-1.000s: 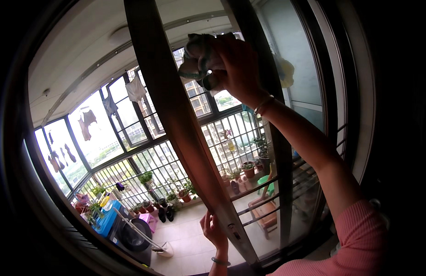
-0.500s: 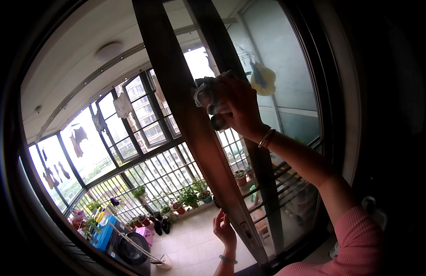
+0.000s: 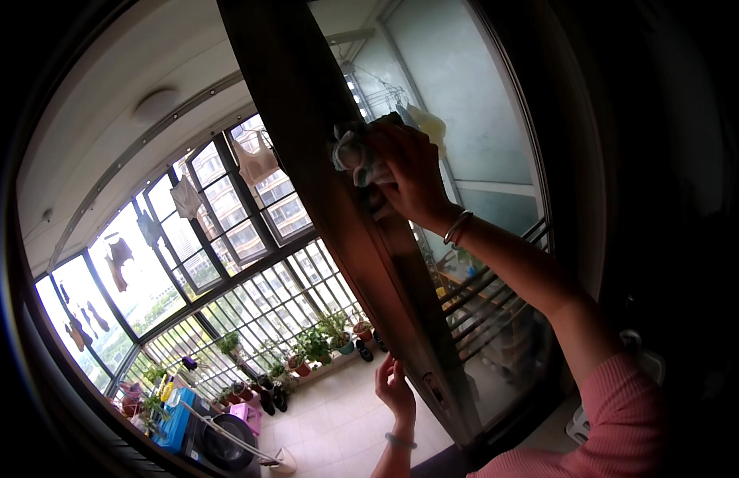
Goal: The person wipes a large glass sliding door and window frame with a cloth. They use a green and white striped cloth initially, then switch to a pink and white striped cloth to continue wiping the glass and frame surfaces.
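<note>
Right hand [image 3: 409, 179] raised high, fingers curled tight around a crumpled cloth [image 3: 355, 157], pressing it flat against the dark door frame [image 3: 338, 207]. Metal bangle [image 3: 457, 227] on that wrist, pink sleeve [image 3: 617, 414] further down the arm. Cloth sits at the finger side of the hand, sticking out toward the frame's left edge; rest of it hidden under the palm. Cloth is bunched, whitish-grey with darker patches, no clear long axis, wad roughly lies across the frame's width. Frame itself is a long dark brown bar, long axis running from the top of the view down to lower right, tilted by the lens.

Left hand [image 3: 395, 388] low down, fingers spread loose and flat-ish against the left edge of the same frame near its lower end, gripping nothing I can make out. Bracelet [image 3: 401, 440] on that wrist.

Frosted glass panel [image 3: 457, 88] just right of the frame. Beyond: balcony with barred windows [image 3: 258, 311], hanging laundry [image 3: 254, 159], potted plants [image 3: 318, 346] along the sill base, shoes [image 3: 270, 398] on the tiled floor, blue crate [image 3: 174, 418] at lower left.
</note>
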The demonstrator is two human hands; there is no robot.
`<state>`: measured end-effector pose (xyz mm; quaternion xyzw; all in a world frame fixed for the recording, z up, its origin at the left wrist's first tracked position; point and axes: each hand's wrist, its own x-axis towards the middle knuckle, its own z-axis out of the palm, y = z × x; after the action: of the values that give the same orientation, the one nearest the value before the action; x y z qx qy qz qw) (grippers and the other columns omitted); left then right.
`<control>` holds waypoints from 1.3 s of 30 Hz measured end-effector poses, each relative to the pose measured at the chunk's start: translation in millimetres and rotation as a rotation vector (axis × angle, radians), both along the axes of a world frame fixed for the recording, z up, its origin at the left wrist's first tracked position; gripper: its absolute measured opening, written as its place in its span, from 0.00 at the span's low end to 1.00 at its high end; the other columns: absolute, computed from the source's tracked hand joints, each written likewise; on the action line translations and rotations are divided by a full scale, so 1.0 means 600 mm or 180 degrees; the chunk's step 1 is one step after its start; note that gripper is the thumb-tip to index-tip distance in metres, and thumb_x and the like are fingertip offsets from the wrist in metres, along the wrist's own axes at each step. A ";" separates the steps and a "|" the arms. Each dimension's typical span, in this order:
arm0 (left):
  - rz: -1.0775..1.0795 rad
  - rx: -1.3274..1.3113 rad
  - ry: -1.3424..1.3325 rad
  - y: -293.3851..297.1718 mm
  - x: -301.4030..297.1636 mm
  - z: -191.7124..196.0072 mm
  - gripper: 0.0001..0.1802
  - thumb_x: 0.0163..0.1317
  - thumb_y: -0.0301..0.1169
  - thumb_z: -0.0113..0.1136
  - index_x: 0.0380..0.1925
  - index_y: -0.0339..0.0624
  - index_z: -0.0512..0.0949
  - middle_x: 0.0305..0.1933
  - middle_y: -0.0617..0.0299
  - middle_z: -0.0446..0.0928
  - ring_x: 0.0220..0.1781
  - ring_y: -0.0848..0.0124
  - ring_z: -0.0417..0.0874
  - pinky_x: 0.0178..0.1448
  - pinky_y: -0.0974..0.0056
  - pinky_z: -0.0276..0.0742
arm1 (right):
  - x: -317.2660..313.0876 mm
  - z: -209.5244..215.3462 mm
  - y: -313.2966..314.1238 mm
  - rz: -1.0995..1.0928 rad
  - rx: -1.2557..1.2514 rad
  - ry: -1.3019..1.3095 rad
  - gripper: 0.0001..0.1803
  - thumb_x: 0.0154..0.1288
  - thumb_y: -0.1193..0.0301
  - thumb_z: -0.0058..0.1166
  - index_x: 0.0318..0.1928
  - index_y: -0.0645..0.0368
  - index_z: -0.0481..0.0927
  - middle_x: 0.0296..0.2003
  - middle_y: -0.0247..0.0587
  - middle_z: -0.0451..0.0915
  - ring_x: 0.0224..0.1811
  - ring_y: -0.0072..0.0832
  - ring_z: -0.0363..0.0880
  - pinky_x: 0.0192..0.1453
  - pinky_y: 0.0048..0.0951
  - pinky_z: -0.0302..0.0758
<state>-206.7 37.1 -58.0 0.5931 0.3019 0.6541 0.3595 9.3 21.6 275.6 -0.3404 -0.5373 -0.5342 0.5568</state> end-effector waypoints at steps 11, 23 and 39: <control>-0.0134 0.0019 -0.0113 -0.009 0.071 -0.003 0.14 0.69 0.26 0.62 0.54 0.42 0.82 0.40 0.63 0.82 0.35 0.79 0.79 0.38 0.70 0.80 | 0.063 -0.007 -0.019 0.0045 -0.0060 0.0040 0.43 0.45 0.76 0.69 0.66 0.52 0.69 0.65 0.43 0.69 0.65 0.47 0.68 0.65 0.49 0.65; 0.0128 0.0000 0.0081 -0.023 0.099 0.002 0.15 0.70 0.30 0.61 0.55 0.42 0.81 0.40 0.63 0.83 0.38 0.77 0.81 0.38 0.70 0.81 | 0.059 -0.209 -0.053 0.0264 -0.0742 0.0216 0.39 0.51 0.69 0.65 0.66 0.55 0.69 0.67 0.48 0.65 0.67 0.54 0.65 0.63 0.53 0.65; 0.0048 -0.0434 0.0021 -0.033 0.098 0.018 0.16 0.70 0.28 0.61 0.57 0.42 0.80 0.41 0.65 0.84 0.40 0.79 0.81 0.42 0.71 0.79 | 0.079 -0.335 -0.051 0.0089 -0.0621 -0.0053 0.35 0.51 0.60 0.67 0.63 0.43 0.75 0.63 0.38 0.71 0.64 0.44 0.69 0.60 0.45 0.67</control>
<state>-147.6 17.4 -47.5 0.5672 0.3513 0.6328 0.3931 57.0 -8.7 74.4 -0.3811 -0.5961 -0.4744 0.5238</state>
